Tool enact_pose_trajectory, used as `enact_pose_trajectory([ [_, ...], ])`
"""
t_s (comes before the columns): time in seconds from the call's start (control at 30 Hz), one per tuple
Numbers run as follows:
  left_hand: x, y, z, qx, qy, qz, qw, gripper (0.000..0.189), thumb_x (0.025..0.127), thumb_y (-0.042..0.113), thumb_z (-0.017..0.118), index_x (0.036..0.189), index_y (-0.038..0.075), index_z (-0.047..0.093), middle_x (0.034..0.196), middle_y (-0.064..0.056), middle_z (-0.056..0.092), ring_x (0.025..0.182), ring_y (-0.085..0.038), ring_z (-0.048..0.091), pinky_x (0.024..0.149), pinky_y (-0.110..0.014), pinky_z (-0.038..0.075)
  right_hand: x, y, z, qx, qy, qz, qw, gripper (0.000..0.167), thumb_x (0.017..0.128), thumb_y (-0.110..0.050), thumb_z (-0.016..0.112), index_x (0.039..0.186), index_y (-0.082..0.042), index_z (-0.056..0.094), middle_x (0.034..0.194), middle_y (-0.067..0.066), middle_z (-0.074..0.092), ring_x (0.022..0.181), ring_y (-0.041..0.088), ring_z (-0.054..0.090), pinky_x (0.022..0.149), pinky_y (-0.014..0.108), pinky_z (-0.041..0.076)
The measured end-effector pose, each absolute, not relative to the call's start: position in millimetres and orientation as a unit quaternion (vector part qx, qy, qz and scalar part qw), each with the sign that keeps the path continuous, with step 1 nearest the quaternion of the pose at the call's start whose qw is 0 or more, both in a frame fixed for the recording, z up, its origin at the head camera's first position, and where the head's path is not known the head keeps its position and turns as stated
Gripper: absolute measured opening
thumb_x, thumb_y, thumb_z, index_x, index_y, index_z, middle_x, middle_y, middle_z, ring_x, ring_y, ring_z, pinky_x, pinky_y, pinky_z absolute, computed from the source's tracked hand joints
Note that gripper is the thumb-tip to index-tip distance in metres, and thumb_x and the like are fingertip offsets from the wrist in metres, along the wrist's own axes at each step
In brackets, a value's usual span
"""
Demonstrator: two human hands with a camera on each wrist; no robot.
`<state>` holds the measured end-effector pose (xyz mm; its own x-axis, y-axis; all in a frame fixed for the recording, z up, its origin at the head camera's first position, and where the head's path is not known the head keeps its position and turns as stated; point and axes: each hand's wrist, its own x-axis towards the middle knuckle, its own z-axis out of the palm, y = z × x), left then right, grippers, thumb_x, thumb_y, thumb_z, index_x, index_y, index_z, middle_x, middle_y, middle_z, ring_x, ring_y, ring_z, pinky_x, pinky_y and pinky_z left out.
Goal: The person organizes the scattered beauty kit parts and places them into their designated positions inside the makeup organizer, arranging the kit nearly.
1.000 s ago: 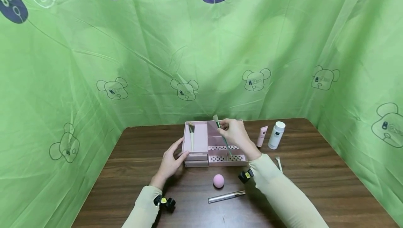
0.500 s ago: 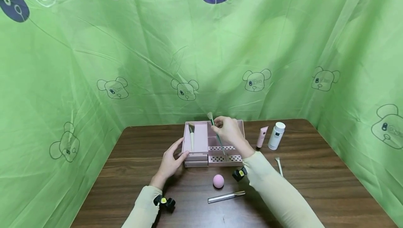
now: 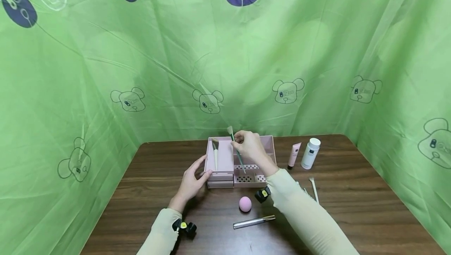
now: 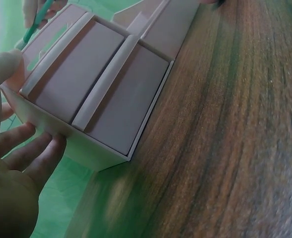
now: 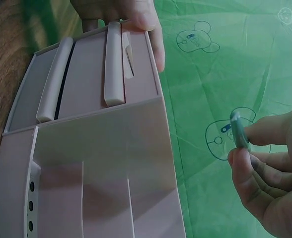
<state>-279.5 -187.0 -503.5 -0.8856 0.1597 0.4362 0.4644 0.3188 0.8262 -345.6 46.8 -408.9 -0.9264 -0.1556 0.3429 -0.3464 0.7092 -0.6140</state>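
My right hand pinches a green-handled makeup brush, bristles up, between thumb and fingers. It hangs tilted over the middle of a pink makeup organizer, its lower end above the holed strips. In the right wrist view the brush appears end-on at the fingertips. My left hand holds the organizer's front left corner, thumb at the top edge and fingers along the side wall, as the left wrist view shows beside two drawers. A pale-handled brush lies in the organizer's top left tray.
A pink ball-shaped sponge and a silver tube lie in front of the organizer. To its right stand a pink tube and a white bottle. Another brush lies by the right sleeve. A green curtain hangs behind.
My right hand has moved left with the green brush, from over the organizer's right compartments toward its middle. The left hand has stayed at the corner.
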Motion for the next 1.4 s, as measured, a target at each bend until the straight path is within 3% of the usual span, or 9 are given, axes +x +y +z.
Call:
enact_pose_trajectory([
  [0.83, -283.2, -189.5, -507.9, -0.206, -0.794, -0.556, 0.131, 0.059, 0.091, 0.014, 0.07, 0.142, -0.003, 0.046, 0.141, -0.026, 0.049, 0.125, -0.041, 0.052, 0.096, -0.048, 0.053, -357.6, 17.7, -412.0, 0.121, -0.913, 0.378, 0.096, 0.026, 0.085, -0.018, 0.074, 0.107, -0.006, 0.07, 0.092, 0.004, 0.075, 0.076, 0.016, 0.07, 0.065, 0.023, 0.06],
  [1.4, -282.7, -188.4, -504.9, -0.215, -0.788, -0.562, 0.131, 0.058, 0.091, 0.011, 0.069, 0.142, -0.004, 0.045, 0.142, -0.027, 0.048, 0.126, -0.041, 0.051, 0.096, -0.05, 0.052, -364.4, -4.2, -413.4, 0.104, -0.93, 0.34, 0.088, 0.029, 0.084, -0.021, 0.074, 0.109, -0.007, 0.07, 0.092, 0.004, 0.075, 0.079, 0.019, 0.07, 0.073, 0.03, 0.06],
])
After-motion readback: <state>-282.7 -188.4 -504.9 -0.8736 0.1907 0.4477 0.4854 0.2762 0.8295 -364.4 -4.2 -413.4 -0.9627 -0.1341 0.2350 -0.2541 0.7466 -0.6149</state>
